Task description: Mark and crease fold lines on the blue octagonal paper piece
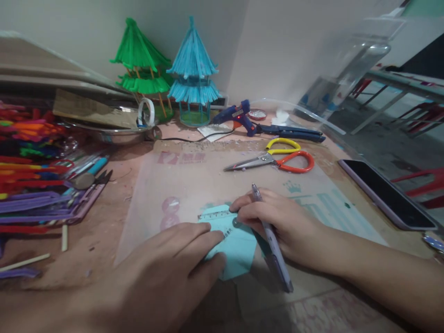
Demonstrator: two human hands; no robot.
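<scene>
A piece of light-blue card (241, 259) with angled corners lies in front of me. Across it rests a clear ruler (217, 214) with black scale marks, partly covered by my fingers. My left hand (180, 259) lies over the left side of the card and ruler, fingers stretched out and pressing down. A pale purple pen (274, 245) slants through my right hand (274, 215), held between the fingers. The fingertips of that hand touch the card and ruler at the upper right. Scissors (268, 159) with one yellow and one orange handle lie just beyond, blades pointing left.
A translucent printed sheet (138, 222) covers the work surface. Behind stand green (140, 55) and blue (192, 60) pavilion models, a glue gun (236, 113) and a metal bowl (118, 134). Purple and red craft stems (31, 203) crowd the left; a phone (385, 194) lies right.
</scene>
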